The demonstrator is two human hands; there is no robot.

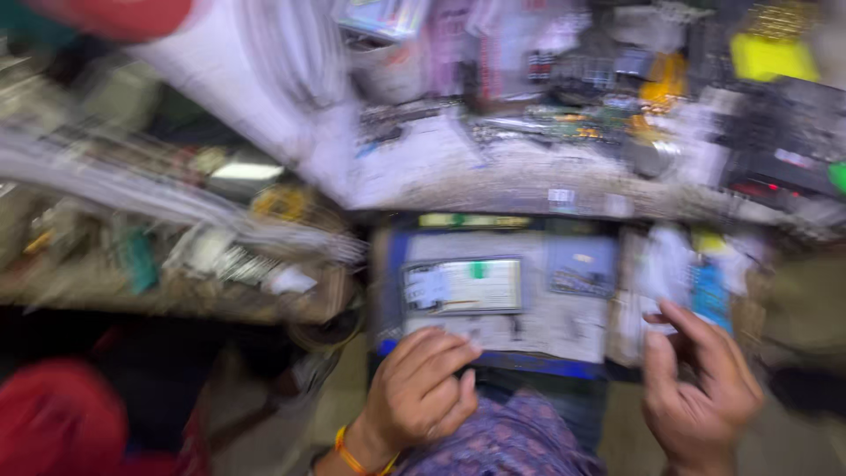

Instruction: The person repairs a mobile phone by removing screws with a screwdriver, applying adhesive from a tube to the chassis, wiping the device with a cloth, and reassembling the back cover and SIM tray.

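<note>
The whole view is smeared by motion, so fine detail cannot be told. Largest is the cluttered workbench (493, 176), running across from nine o'clock to three o'clock, strewn with boards, wires and dark boxes too blurred to name; a yellow block (774, 56) sits at about one o'clock and a dark unit with a red glow (775, 172) at about two o'clock. At nine o'clock a lower shelf (176, 291) holds a jumble of small parts and pale cables. Just below centre lies an open blue-edged tray (388, 291), and inside it rest a pale sheet, a grey framed panel (463, 286) towards its middle and a small bluish square piece (582, 266) towards its two o'clock corner. At seven o'clock a red sleeve (53, 423) of someone nearby shows. The left hand (421, 388), at six o'clock with an orange band at the wrist, has its fingers curled and resting on the tray's near edge; whether it grips anything I cannot tell. The right hand (696, 388), at four o'clock, has its fingers bent around small white and blue pieces (696, 286) just beside the tray's right side, though how firmly is lost in the blur.
</note>
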